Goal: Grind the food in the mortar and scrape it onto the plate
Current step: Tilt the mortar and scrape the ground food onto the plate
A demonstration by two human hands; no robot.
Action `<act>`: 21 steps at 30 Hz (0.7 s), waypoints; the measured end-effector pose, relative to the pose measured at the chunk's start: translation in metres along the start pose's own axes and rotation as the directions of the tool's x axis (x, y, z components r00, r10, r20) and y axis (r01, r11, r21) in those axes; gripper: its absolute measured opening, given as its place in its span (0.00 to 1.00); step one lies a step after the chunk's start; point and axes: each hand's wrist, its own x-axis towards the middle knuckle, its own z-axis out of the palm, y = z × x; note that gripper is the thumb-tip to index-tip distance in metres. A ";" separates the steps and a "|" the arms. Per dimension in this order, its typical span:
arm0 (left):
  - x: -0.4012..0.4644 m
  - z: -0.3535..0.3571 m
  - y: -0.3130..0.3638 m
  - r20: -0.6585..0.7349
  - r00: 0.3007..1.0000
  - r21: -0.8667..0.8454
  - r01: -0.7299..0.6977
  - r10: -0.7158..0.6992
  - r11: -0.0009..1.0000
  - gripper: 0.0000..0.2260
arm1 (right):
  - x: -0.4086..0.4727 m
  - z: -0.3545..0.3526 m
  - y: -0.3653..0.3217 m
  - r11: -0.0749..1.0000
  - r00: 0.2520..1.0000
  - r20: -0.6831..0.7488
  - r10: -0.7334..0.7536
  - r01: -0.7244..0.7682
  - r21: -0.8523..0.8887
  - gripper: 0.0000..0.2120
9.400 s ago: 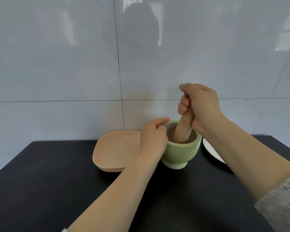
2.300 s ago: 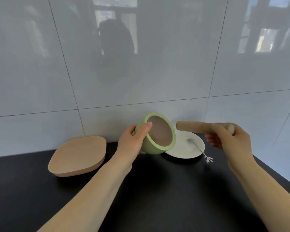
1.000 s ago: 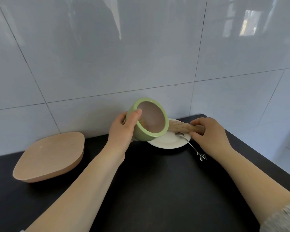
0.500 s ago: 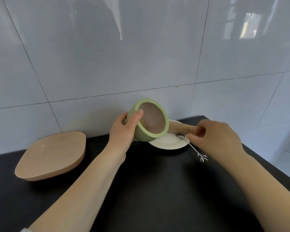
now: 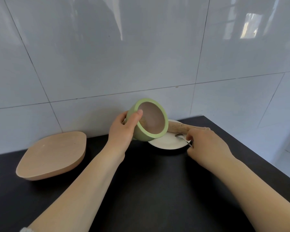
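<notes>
Here, nearest to me, my two bare forearms reach out over the matte black countertop (image 5: 149, 190). My right hand (image 5: 208, 146) lies low at the near right edge of the round white plate (image 5: 167, 143), fingers curled around the handle of a thin silver spoon (image 5: 182, 138) whose bowl rests on the plate; I cannot tell how firmly I am pinching it. My left hand (image 5: 122, 129) grasps the pale green mortar with its brownish inside (image 5: 149, 123), thumb hooked over the rim, and holds it lifted and tipped on its side, mouth turned toward me and to the right, above the left edge of the plate. A little ground food clings inside near my thumb. The light wooden pestle (image 5: 182, 128) lies across the far side of the plate, free of my grip. Off to the left sits a tan squarish shallow bowl (image 5: 54, 153), well apart from the plate, and behind everything rises the glossy grey tiled wall (image 5: 141, 56).
</notes>
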 end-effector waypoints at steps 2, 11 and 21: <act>0.000 -0.001 0.000 0.006 1.000 0.002 -0.006 0.006 1.000 0.16 | 0.000 -0.002 0.001 1.000 0.997 -0.070 -0.012 0.014 0.021 0.10; 0.004 -0.007 -0.004 0.053 0.999 -0.054 -0.006 0.009 0.999 0.12 | -0.004 -0.018 0.001 0.889 0.838 -0.542 -0.065 0.296 0.350 0.07; 0.006 -0.005 -0.002 0.091 0.987 0.020 -0.135 0.133 0.991 0.26 | -0.011 -0.004 -0.017 0.779 0.740 -0.621 -0.258 0.540 0.319 0.13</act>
